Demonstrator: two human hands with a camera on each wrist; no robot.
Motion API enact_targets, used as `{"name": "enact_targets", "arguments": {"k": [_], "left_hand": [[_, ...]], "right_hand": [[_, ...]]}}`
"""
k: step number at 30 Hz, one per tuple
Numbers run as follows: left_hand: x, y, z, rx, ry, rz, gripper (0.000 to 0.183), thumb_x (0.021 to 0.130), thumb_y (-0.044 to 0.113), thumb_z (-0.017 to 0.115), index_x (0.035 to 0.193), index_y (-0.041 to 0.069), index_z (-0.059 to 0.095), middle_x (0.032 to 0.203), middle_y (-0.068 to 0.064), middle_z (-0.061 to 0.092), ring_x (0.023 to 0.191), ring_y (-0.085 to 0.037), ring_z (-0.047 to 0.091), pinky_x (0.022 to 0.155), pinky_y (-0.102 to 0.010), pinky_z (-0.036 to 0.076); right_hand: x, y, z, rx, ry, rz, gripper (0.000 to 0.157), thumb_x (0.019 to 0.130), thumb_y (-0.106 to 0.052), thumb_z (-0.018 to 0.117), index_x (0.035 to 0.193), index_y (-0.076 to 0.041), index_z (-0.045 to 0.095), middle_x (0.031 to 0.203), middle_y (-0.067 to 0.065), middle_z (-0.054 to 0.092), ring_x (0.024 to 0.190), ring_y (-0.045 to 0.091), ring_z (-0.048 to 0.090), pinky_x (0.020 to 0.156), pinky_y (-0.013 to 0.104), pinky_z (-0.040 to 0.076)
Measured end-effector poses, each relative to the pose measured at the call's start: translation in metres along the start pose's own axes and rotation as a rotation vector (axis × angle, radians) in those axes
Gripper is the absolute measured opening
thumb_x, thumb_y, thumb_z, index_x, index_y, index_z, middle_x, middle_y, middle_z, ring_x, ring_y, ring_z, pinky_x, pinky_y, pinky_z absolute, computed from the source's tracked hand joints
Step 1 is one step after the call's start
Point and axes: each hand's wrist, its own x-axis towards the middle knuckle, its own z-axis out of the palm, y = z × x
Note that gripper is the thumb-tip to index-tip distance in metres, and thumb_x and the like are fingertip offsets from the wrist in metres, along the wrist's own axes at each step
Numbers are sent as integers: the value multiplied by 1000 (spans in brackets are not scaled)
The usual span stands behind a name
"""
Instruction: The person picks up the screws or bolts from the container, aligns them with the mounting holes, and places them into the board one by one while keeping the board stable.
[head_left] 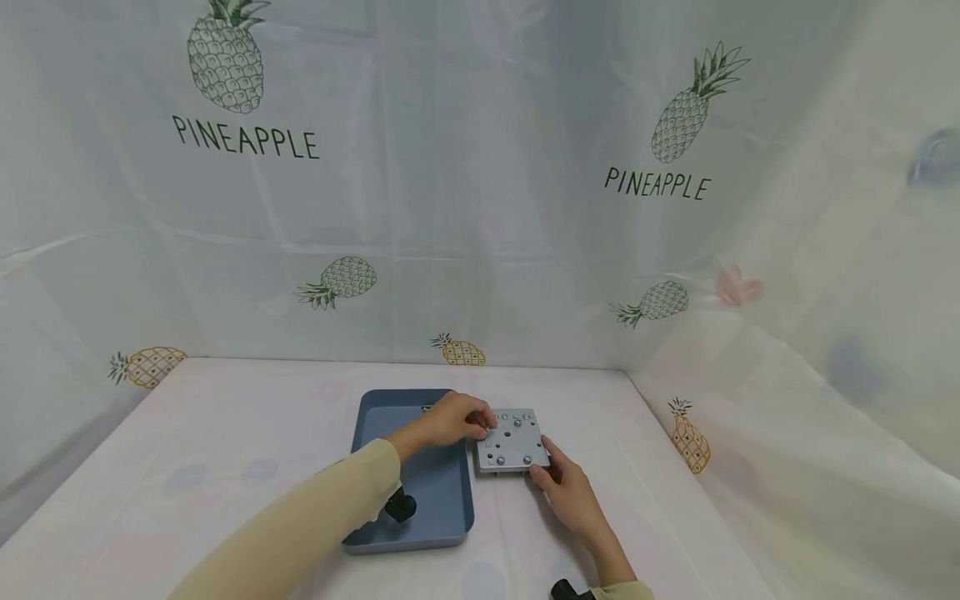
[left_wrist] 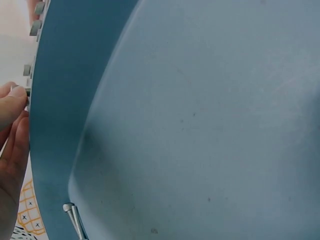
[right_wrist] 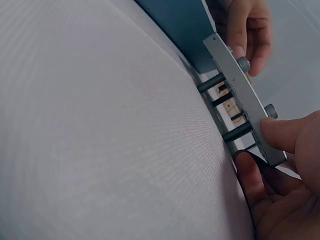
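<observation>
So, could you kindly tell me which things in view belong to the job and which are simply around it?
Likely part of the job:
- metal plate bearing bolts
- right hand, gripping the plate
- left hand, apparently pinching a bolt
- blue tray with metal fasteners

Just around:
- pineapple-print curtain
- white table covering
- black wrist cameras

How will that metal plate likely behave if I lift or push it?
The metal plate should stay stiff, judging by its straight, flat edge. It may feel heavy for its size, being solid-looking metal with bolts through it. Pushed, it could catch or rock, since those bolts jut out underneath.
</observation>
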Motion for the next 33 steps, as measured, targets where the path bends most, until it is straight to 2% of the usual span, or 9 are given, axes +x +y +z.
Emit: {"name": "enact_targets", "arguments": {"k": [5,9,12,16,20,25,33], "left_hand": [[-2,-1,0,-12,4,4,15,95,-2,76,110,4,78,102,-5,77,92,-11,68,85,-28,57],[-2,-8,-4,-14,47,-8,17,97,0,75,112,6,78,105,-4,77,94,-11,68,86,-29,57],[-2,-13,-12,1,107,-28,17,100,4,73,115,9,76,107,-3,76,96,-11,68,86,-31,56],[-5,-11,-29,37,178,-60,18,102,5,69,119,10,74,110,-6,75,98,-16,68,85,-34,57],[-8,-16,-40,61,227,-122,19,102,7,70,120,10,74,114,-7,75,100,-18,69,88,-36,58],[-12,-29,-45,80,246,-161,20,99,5,72,119,7,74,116,-11,75,104,-23,70,92,-43,58],[-23,-42,-49,153,222,-202,20,93,0,77,112,4,75,108,-9,77,103,-26,72,94,-46,57]], "right_hand": [[0,0,1,3,-3,-17,64,107,-23,66,162,-3,41,134,15,69,94,13,64,83,26,54],[0,0,2,-1,-1,-11,64,107,-23,66,163,-4,40,135,15,69,94,13,64,83,25,54],[0,1,3,-6,-1,-8,65,107,-23,66,163,-4,40,139,16,68,96,13,65,86,27,55],[0,2,2,-15,3,-16,64,107,-23,66,163,-4,40,143,18,65,102,13,67,93,35,57],[0,2,2,-14,7,-12,64,107,-22,66,163,-4,41,143,19,65,103,14,67,95,38,57],[-1,2,2,-14,8,-9,64,107,-21,66,163,-5,41,144,18,65,102,14,67,95,38,56],[0,4,2,-10,5,-7,64,106,-23,66,163,-6,40,141,16,67,99,13,66,91,32,56]]}}
